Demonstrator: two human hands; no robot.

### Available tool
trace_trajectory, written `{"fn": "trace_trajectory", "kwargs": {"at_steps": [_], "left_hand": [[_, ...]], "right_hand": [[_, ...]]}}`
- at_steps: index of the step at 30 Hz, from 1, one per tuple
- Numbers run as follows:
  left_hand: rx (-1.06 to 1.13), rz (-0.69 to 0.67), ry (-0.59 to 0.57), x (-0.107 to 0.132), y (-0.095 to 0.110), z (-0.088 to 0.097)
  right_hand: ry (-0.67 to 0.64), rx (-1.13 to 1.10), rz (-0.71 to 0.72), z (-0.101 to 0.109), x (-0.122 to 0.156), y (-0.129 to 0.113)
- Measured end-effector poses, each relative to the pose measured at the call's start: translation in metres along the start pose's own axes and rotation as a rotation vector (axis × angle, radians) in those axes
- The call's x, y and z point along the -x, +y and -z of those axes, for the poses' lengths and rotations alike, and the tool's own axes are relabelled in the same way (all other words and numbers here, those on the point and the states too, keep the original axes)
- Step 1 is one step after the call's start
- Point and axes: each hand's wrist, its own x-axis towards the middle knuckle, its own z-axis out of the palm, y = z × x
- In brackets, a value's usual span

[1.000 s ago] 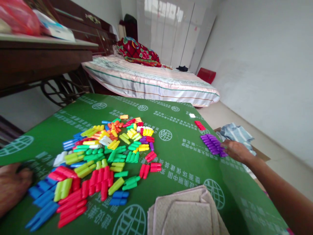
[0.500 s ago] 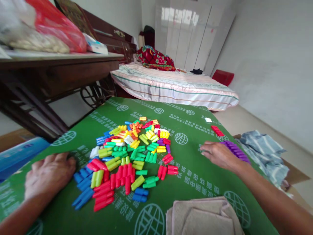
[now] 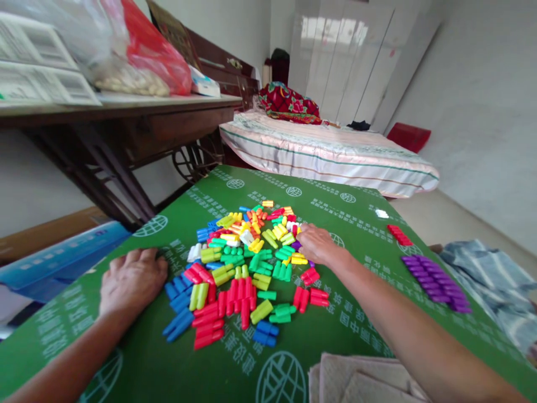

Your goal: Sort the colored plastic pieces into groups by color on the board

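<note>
A heap of small plastic building pieces (image 3: 235,296) in red, green, blue, yellow, orange and white lies on the green board. My right hand (image 3: 316,244) reaches into the heap's right edge, its fingers drawn together at the white, yellow and purple pieces. What its fingertips hold, if anything, is hidden. Left of the heap, my left hand (image 3: 132,280) lies palm down on the board, fingers loosely bent and holding nothing. A purple block of joined pieces (image 3: 436,282) sits at the right side, with a red row (image 3: 400,235) and a white piece (image 3: 381,214) beyond it.
A folded beige cloth (image 3: 361,380) lies at the board's near edge, beneath my right forearm. Beyond the green board (image 3: 201,196) stands a bed (image 3: 327,148). A sewing-machine table (image 3: 168,115) with bags is at left; striped fabric (image 3: 486,268) hangs at right.
My right hand has moved left from beside the purple block to the heap, uncovering the block. The camera has turned left, so the scene sits farther right. My left hand stays on the board.
</note>
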Motion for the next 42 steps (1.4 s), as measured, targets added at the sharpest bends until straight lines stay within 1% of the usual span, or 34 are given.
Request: {"fn": "trace_trajectory", "kwargs": {"at_steps": [5, 7, 10, 13, 15, 16, 19, 22, 25, 30, 32, 34, 37, 40, 42], "left_hand": [[0.020, -0.003, 0.027, 0.003, 0.002, 0.000], [0.024, -0.002, 0.036, 0.004, 0.002, -0.001], [0.030, 0.000, 0.039, 0.005, 0.001, 0.000], [0.042, 0.003, 0.038, 0.006, 0.001, 0.000], [0.046, 0.002, 0.043, 0.005, 0.001, 0.000], [0.049, 0.002, 0.045, 0.005, 0.001, 0.000], [0.054, 0.000, 0.042, 0.005, 0.002, 0.000], [0.062, -0.014, 0.028, 0.006, 0.002, 0.002], [0.072, -0.019, 0.022, 0.007, 0.003, 0.005], [0.069, -0.022, 0.028, 0.006, 0.002, 0.005], [0.060, -0.018, 0.023, 0.005, 0.002, 0.004], [0.054, -0.022, 0.026, 0.006, 0.001, 0.003], [0.057, -0.028, 0.030, 0.007, 0.002, 0.004], [0.063, -0.023, 0.017, 0.008, 0.003, 0.005], [0.061, -0.014, 0.008, 0.007, 0.004, 0.006]], "right_hand": [[0.007, -0.004, -0.070, -0.009, -0.005, -0.007], [0.018, -0.014, -0.062, -0.011, -0.003, -0.006], [0.033, -0.045, -0.015, -0.015, 0.003, -0.002], [0.130, -0.151, 0.028, -0.023, 0.013, 0.007], [0.218, -0.230, 0.029, -0.031, 0.024, 0.016], [0.242, -0.256, 0.022, -0.035, 0.029, 0.020], [0.250, -0.299, -0.009, -0.042, 0.046, 0.029], [0.244, -0.275, -0.039, -0.041, 0.052, 0.029], [0.199, -0.210, -0.055, -0.033, 0.043, 0.018], [0.078, -0.179, -0.152, -0.026, 0.016, -0.003], [0.087, -0.203, -0.163, -0.027, 0.010, -0.008], [0.134, -0.229, -0.148, -0.029, 0.010, -0.010], [0.233, -0.266, -0.159, -0.029, 0.022, -0.006], [0.302, -0.258, -0.271, -0.029, 0.046, 0.005], [0.300, -0.211, -0.368, -0.030, 0.065, 0.015]]}}
